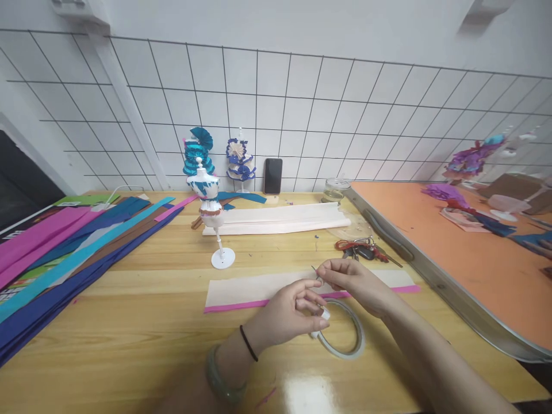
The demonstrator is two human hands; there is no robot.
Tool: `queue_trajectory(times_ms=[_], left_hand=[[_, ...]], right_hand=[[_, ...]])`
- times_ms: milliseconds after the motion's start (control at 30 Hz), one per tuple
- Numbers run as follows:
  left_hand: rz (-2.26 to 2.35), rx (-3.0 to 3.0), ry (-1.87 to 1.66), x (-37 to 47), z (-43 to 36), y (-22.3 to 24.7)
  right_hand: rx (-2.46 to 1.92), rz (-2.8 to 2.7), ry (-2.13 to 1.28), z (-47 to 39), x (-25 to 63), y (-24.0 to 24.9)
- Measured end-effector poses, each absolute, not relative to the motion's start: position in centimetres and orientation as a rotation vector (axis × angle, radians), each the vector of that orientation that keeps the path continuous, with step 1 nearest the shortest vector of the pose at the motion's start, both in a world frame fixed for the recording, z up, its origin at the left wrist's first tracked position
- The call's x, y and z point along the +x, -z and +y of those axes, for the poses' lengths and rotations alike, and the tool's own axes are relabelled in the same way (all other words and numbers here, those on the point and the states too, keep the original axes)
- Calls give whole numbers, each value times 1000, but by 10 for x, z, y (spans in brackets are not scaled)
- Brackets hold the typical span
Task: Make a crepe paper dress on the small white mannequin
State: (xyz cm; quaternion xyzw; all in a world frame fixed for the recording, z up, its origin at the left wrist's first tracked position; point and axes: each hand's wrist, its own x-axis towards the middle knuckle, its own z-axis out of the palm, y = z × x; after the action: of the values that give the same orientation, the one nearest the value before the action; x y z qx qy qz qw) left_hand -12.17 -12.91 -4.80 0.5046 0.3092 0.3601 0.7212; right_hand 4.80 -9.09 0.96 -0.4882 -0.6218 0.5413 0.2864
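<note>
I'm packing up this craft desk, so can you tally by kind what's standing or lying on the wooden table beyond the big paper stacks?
Mini mannequins: 3, one near and two by the wall
Phone: 1
Glass jar: 1
Key bunch: 1
Tape ring: 1, beside the left hand and right hand
White strip with pink edge: 1
Total: 8

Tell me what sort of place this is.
Probably a paper-craft workbench: long crepe paper strips in pink and blue, a small white mannequin stand, and hands holding a thin ring of double-sided tape.
</note>
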Motion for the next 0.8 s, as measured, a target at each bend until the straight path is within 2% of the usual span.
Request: queue_trajectory(times_ms=[233,367,533,800], left_hand=[[631,991,-853,-122,-128,46],[625,947,-855,-121,-127,47],[650,931,-831,-119,-128,49],[705,911,-870,-118,-129,55]], right_hand=[[-1303,-1560,-1274,-89,63,-17],[-1273,-1535,-1145,-59,66,-15],[-1503,-1663,-839,24,49,-18],[-1689,-1772,-738,167,6,7]])
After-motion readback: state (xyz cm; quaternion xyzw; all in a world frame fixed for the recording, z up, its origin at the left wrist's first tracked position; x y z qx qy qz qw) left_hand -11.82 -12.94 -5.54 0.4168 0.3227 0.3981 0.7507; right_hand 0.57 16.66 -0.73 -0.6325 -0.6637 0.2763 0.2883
